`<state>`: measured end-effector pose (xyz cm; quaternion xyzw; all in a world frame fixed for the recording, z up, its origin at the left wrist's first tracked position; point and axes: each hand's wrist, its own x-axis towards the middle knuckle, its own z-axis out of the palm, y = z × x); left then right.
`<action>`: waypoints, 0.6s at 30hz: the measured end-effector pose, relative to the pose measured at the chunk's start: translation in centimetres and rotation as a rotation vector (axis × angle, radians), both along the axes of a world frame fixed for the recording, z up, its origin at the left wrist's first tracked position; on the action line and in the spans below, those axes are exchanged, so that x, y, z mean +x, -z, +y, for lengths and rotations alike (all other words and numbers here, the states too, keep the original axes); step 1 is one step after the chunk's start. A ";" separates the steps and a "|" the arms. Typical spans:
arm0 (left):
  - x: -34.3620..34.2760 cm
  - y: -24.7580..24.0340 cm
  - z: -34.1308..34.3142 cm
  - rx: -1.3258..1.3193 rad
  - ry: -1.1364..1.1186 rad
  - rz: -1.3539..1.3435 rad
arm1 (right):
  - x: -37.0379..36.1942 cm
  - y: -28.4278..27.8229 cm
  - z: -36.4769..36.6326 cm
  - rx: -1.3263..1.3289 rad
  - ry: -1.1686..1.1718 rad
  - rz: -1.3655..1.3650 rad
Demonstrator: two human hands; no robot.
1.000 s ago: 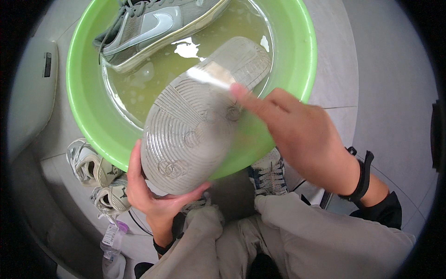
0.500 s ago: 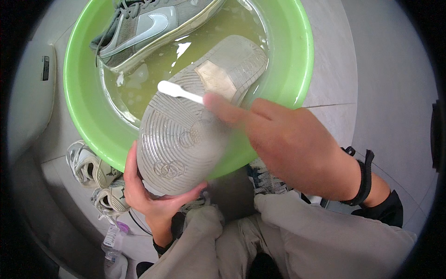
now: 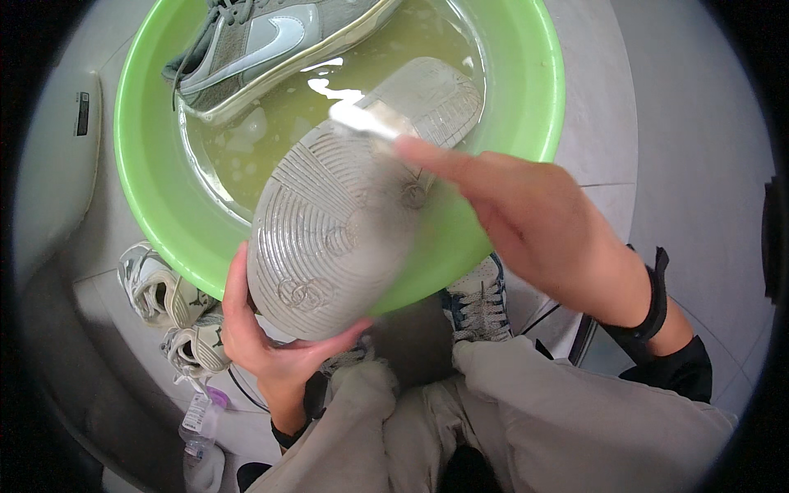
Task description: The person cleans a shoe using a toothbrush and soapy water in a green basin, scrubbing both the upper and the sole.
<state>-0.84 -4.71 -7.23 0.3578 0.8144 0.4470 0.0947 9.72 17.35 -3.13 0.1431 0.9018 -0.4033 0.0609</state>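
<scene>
My left hand (image 3: 271, 349) grips the toe end of a sneaker (image 3: 304, 238) turned with its ridged, wet grey sole up. The sole slants over the near rim of a green basin (image 3: 152, 218), heel pointing to the far right. In my right hand (image 3: 546, 234) is a slim white brush (image 3: 357, 120), blurred by motion, with my index finger stretched along it. Its head lies over the middle of the sole near a pale patch; the bristles cannot be seen. A second grey sneaker (image 3: 263, 49) rests on its side in the basin's cloudy yellowish water (image 3: 246, 156).
Left of the basin, a pair of light sneakers (image 3: 168, 292) stands on the tiled floor (image 3: 604, 131). Behind them is a clear plastic bottle (image 3: 197, 419). A white rounded fixture (image 3: 57, 164) borders the left side. My shoe (image 3: 481, 300) is under the basin's near edge.
My right hand and the brush have moved up and to the right along the sole, toward the heel. The sneaker and basin appear shifted slightly right; my left hand keeps its grip.
</scene>
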 end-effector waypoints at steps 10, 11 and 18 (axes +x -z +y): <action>0.2 0.4 -0.1 0.023 -0.027 -0.073 | 0.4 0.1 -0.6 -0.043 -0.020 -0.028; 0.2 0.2 0.1 0.002 -0.007 -0.050 | 0.6 0.3 -0.4 -0.018 0.009 0.006; 0.0 0.4 -0.2 -0.005 0.006 -0.022 | -0.2 -0.1 -2.2 -0.074 -0.024 -0.004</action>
